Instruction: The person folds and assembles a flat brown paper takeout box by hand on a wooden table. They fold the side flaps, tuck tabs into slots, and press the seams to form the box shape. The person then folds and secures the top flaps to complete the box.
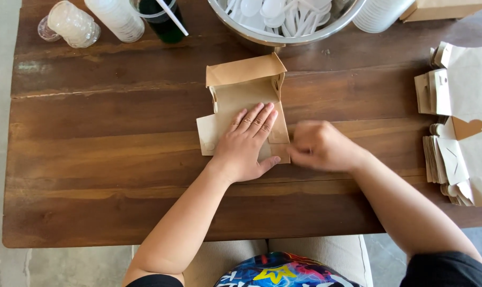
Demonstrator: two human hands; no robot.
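So the half-folded brown cardboard box (244, 95) sat mid-tabletop toward the far edge. Left hand (246, 142) lay flat on it, fingers spread. Right hand (320, 146) was curled loosely, blurry, touching the box's right side flap. Flat box blanks (447, 159) were stacked along the right edge.

A half-folded paper box (244, 101) lies at the middle of the counter (103, 175). The left hand (246, 141) rests flat on it; the right hand (320, 146) touches its right near corner. Just behind the box sits a bowl (283, 37) holding spoons (275, 10). Far left lie stacks of lids (73, 24) beside a cup (164, 21). At the right edge lie piles of flat box blanks (448, 159).
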